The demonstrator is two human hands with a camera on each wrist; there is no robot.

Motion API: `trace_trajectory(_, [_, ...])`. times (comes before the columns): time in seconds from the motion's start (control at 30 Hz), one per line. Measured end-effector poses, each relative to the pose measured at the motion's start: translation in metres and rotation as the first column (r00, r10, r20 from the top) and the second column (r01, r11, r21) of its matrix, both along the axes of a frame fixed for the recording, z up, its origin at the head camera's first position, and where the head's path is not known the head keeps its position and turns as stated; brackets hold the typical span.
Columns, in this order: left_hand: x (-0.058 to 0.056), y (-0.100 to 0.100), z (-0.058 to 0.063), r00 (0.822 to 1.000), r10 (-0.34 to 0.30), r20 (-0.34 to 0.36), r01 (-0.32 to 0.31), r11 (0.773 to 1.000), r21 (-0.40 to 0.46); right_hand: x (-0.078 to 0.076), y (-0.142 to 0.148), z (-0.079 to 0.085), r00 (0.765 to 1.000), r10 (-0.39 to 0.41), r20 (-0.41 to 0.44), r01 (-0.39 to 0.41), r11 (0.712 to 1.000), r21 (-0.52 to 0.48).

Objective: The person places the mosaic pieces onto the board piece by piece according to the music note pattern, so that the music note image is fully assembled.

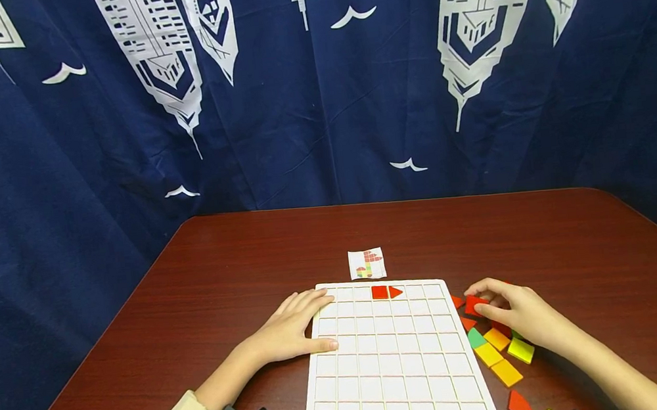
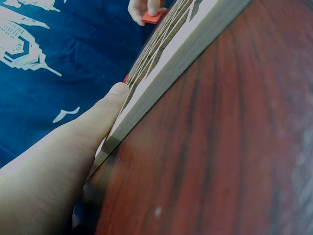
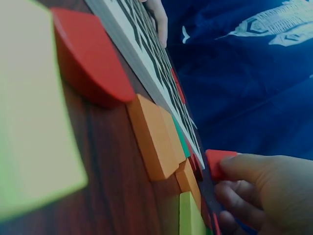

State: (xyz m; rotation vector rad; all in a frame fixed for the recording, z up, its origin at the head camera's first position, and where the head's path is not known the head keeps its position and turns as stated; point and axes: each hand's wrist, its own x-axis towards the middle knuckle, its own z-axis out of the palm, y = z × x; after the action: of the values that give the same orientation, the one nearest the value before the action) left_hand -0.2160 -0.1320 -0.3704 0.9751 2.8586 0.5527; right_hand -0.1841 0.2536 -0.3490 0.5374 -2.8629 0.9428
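Observation:
A white grid board (image 1: 387, 358) lies on the table, with a red square tile (image 1: 379, 292) and a red triangular tile (image 1: 396, 292) side by side in its top row. My left hand (image 1: 287, 331) rests on the board's left edge, fingers extended and thumb on the surface. Just right of the board, my right hand (image 1: 513, 309) pinches a red square block (image 1: 476, 304) between thumb and fingers, held above the loose pieces. In the right wrist view that red block (image 3: 220, 164) shows clear of the table, gripped at its side.
Several loose blocks lie along the board's right side, among them a yellow block (image 1: 520, 349), an orange block (image 1: 507, 372), a green piece (image 1: 476, 338) and a red curved piece (image 1: 520, 405). A small picture card (image 1: 366, 264) lies behind the board. A blue curtain (image 1: 318, 100) hangs beyond the table.

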Motion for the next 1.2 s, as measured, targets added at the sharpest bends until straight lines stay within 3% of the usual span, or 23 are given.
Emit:
trace_trajectory(0.27, [-0.001,0.000,-0.001,1.000,0.002,-0.003,-0.002,1.000,-0.005,-0.001,-0.021,0.014,1.000,-0.009,0.030,0.011,0.998,-0.057])
trace_trajectory(0.77, [-0.001,0.000,0.001,1.000,0.011,0.007,-0.011,1.000,-0.007,-0.017,-0.081,0.037,0.991,0.113,0.069,-0.100,0.980,-0.172])
trace_trajectory(1.0, [-0.001,0.001,0.000,1.000,0.012,0.012,-0.012,1.000,-0.009,-0.029,-0.103,0.033,0.981,0.163,0.108,-0.133,0.962,-0.239])
trace_trajectory(1.2, [0.000,0.000,0.000,1.000,0.010,0.017,-0.010,1.000,-0.001,-0.037,-0.115,0.020,0.974,0.160,0.158,-0.110,0.952,-0.284])
